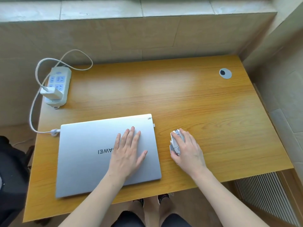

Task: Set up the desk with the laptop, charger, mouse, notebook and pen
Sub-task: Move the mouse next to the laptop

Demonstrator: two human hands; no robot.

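A silver laptop (91, 153) lies closed on the wooden desk (180, 99), near the front left. My left hand (129, 149) rests flat on its lid, fingers spread. A white charger (51, 93) is plugged into a white power strip (57, 86) at the desk's back left corner. Its white cable (32, 112) loops round and plugs into the laptop's left side. Right of the laptop sits a white and grey mouse (174, 143), with my right hand (188, 149) cupped over it. No notebook or pen is in view.
A grey cable grommet (225, 73) sits in the desk's back right corner. A tiled wall and sill run behind the desk. A radiator (265, 197) stands at the lower right, and a dark chair (11, 174) at the left.
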